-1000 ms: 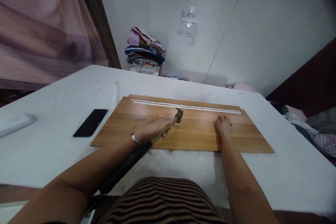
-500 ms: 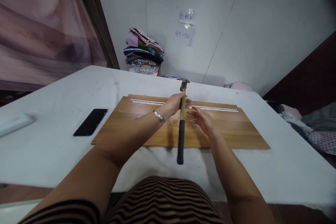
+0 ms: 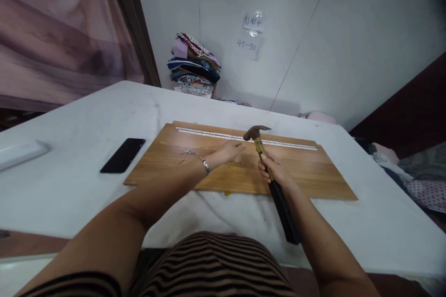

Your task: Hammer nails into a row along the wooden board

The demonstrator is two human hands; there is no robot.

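My right hand [image 3: 273,169] is wrapped round the handle of a claw hammer [image 3: 284,211], which slants with its dark metal head up and to the left and its black grip toward me. Left of the hammer head, my left hand [image 3: 230,151] is over the wooden board [image 3: 313,176]. Its fingers are loosely stretched, and I see nothing in them. Several loose nails [image 3: 188,152] lie on the board to the left of that hand. Two white measuring strips [image 3: 209,134] run along the board's far side.
The board rests on a white table [image 3: 76,204]. A black phone [image 3: 123,155] lies left of it, with a white object [image 3: 22,154] farther left. Folded clothes [image 3: 195,65] are stacked by the wall at the back. More fabric [image 3: 427,195] lies beyond the right edge.
The hammer has passed from my left hand to my right and moved right, now tilted. My left hand has let go and sits lower over the board. The nails now show beyond my left forearm.
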